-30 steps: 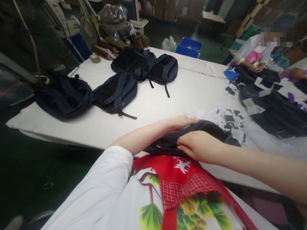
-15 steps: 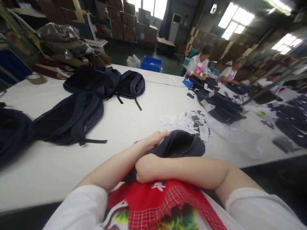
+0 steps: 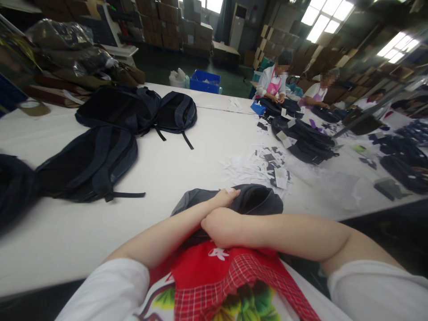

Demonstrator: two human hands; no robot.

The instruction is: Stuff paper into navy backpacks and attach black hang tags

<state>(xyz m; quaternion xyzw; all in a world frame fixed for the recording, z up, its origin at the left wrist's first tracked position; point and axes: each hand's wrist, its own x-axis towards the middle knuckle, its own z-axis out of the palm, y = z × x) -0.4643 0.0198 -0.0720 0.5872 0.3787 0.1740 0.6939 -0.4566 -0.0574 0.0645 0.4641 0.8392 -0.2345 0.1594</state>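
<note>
A dark navy backpack (image 3: pixel 264 201) lies on the white table right in front of my body, with a dark opening on its right part. My left hand (image 3: pixel 226 199) reaches across it from the left, fingers closed on its fabric. A small white patch shows at those fingertips; I cannot tell what it is. Just below, beside the left wrist, my right hand (image 3: pixel 221 226) is curled into a fist against the near side of the backpack. Its fingertips are hidden underneath.
More navy backpacks (image 3: pixel 90 162) lie to the left, straps loose. Beyond my hands is a pile of paper tags and scraps (image 3: pixel 267 162). Stacked backpacks (image 3: pixel 304 140) sit at the right. A blue bin (image 3: pixel 204 83) stands past the far edge. Several co-workers (image 3: pixel 274 84) work at the right.
My right hand has moved right and slightly up, closer to my left hand. More of the backpack's left side shows now. The view has shifted a little.
</note>
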